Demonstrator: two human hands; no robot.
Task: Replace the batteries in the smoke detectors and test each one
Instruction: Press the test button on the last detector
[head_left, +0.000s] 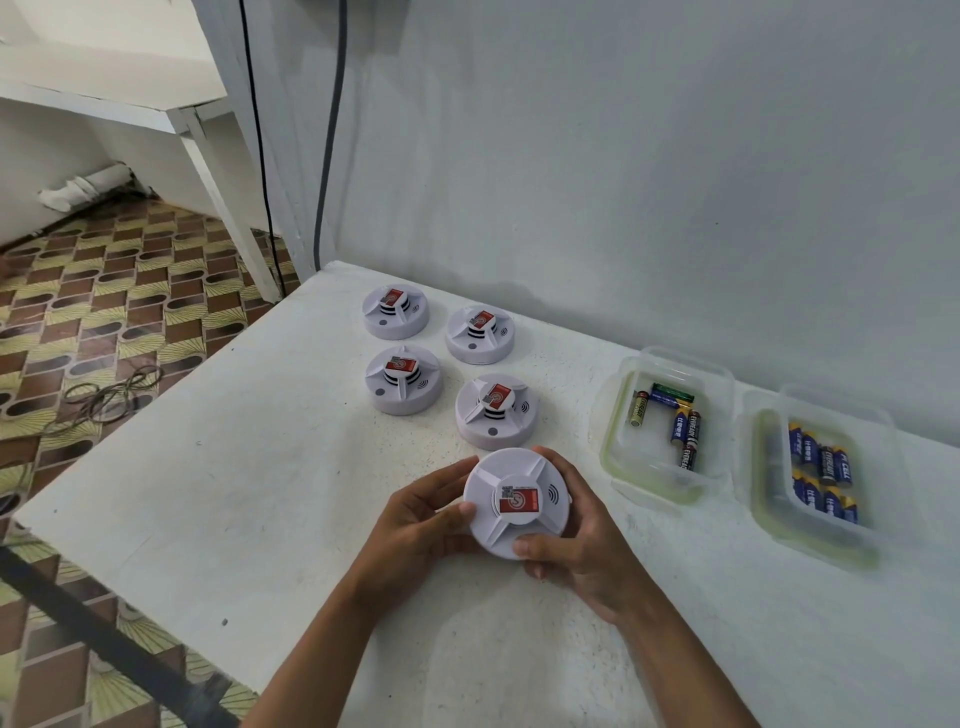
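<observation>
A round white smoke detector with a red label is lifted over the white table, face up. My left hand grips its left rim, thumb on the top edge. My right hand wraps its right side, thumb on the lower rim. Several more white detectors lie behind it in two rows, the nearest just beyond my fingers, others at the far left and far right. A clear tub holds mixed batteries. A second clear tub holds blue batteries.
The table stands against a grey wall at the back. Its left edge drops to a patterned tile floor with loose cords. Two black cables hang down the wall near the table's far corner. A white furniture leg stands beyond.
</observation>
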